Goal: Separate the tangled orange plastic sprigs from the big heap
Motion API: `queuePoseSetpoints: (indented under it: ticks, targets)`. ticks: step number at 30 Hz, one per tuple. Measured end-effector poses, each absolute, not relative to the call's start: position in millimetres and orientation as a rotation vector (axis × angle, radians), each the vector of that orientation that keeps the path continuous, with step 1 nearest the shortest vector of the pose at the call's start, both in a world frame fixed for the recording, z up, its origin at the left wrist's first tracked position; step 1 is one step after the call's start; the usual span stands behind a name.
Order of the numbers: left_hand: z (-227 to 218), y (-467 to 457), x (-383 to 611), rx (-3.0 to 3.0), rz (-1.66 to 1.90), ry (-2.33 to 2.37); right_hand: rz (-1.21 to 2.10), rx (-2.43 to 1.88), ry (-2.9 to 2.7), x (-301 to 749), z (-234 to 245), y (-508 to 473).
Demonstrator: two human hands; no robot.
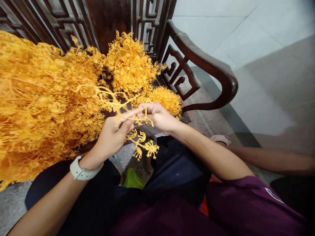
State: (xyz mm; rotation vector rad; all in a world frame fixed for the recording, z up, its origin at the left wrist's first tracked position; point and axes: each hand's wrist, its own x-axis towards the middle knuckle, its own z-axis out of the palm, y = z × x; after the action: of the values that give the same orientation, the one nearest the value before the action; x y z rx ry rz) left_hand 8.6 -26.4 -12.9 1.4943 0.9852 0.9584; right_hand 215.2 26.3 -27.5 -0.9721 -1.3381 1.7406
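A yellow-orange plastic flower sprig (115, 102) with thin branching stems is between my two hands, above my lap. My left hand (114, 134) is closed round its stems, index finger stretched toward the right hand. Close beside it, my right hand (159, 117) pinches thin stem ends, its fingertips partly hidden behind them. Small open florets (151, 149) dangle under the hands; whether they belong to the same sprig is hard to tell. Beyond my right hand lies a small bunch of like sprigs (168, 100).
A large heap of orange sprigs (49, 98) covers the left of a dark carved wooden bench, with another bunch (134, 65) near its back. The curved armrest (209, 65) stands at right. Another person's arm (273, 159) reaches in from the right. Something bright green (134, 178) shows below.
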Motion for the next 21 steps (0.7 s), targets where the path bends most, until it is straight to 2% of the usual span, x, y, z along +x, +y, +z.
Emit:
queuePoseSetpoints:
  ticks: [5,6,12,21]
  targets:
    - [-5,-34,-5,1.529,0.997,1.01,1.3,-1.177,-0.984,269,-36,67]
    - [-5,-33,-9,1.537,1.033,1.041,1.322,-1.174,-0.984,276,-37,71]
    - [-9,-15,-15,1.6,1.108,1.139,1.69,-1.106,-1.223,250,-35,42]
    - [-6,-21,-3,1.593,0.985,1.041,2.265,-1.052,-1.092,208,-33,13]
